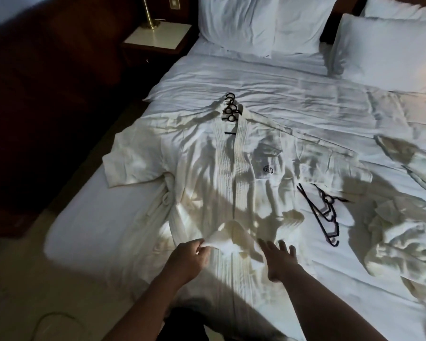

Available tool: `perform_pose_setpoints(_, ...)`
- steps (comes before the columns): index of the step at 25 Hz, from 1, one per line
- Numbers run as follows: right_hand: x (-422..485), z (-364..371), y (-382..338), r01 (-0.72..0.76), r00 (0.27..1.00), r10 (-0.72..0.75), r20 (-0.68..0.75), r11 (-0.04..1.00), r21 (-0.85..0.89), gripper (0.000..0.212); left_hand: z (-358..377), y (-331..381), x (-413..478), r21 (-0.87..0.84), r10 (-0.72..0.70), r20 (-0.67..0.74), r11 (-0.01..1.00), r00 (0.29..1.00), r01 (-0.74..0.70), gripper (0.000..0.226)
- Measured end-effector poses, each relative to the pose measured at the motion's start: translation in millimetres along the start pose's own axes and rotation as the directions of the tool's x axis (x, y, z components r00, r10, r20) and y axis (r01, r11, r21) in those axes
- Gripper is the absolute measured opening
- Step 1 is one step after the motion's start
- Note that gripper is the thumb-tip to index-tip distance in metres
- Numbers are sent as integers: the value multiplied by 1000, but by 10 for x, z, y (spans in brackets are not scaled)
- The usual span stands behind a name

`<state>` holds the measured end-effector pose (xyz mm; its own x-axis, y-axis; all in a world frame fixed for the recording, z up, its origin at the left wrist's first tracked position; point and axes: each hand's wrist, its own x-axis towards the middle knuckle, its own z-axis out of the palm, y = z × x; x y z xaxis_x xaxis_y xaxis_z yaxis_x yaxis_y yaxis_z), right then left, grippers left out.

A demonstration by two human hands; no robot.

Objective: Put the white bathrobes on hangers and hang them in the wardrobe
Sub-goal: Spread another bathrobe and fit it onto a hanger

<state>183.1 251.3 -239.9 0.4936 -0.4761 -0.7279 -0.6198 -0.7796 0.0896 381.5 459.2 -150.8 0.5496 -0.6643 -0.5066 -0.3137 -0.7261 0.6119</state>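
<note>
A white bathrobe point(207, 173) lies spread flat on the bed, its collar pointing toward the pillows. Dark hangers point(229, 110) stick out of the neck of the robe. My left hand point(191, 258) pinches a raised fold of the robe's front near the bed's near edge. My right hand point(278, 257) hovers just right of that fold with its fingers spread, holding nothing. More dark hangers point(326, 212) lie loose on the sheet to the right of the robe. A second white bathrobe point(403, 242) sits crumpled at the right.
The bed point(293, 89) has a white sheet and two pillows point(239, 23) at its head. A nightstand point(158, 36) with a brass lamp point(149, 16) stands at the far left. Dark floor runs along the bed's left side.
</note>
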Motion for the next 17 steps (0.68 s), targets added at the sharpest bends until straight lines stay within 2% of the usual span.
perform_pose_setpoints(2,-12,67,32,-59,997,63,50,996,-73,93,-30,52,-35,-50,-20,-34,999,999,18,27)
perform_pose_setpoints(5,-125,50,48,-32,996,43,80,990,-136,57,-159,154,-118,-106,-14,-55,994,998,8,25)
perform_pose_setpoints(8,-330,13,49,44,999,-44,-32,999,3,42,-394,209,-214,-196,-20,-113,981,993,-2,22)
perform_pose_setpoints(10,-552,-170,80,38,997,-28,-75,989,143,28,-586,293,-236,-230,-6,-170,973,985,-34,22)
perform_pose_setpoints(12,-766,-402,143,-24,999,29,-26,988,155,29,-755,452,-235,-269,43,-209,958,977,-100,21)
perform_pose_setpoints(15,-982,-662,221,-122,993,122,6,992,-22,44,-961,755,-215,-316,99,-243,933,965,-175,17)
perform_pose_setpoints(17,-1036,-793,247,-161,987,161,-13,986,-40,50,-1031,885,-165,-316,131,-253,925,959,-210,23)
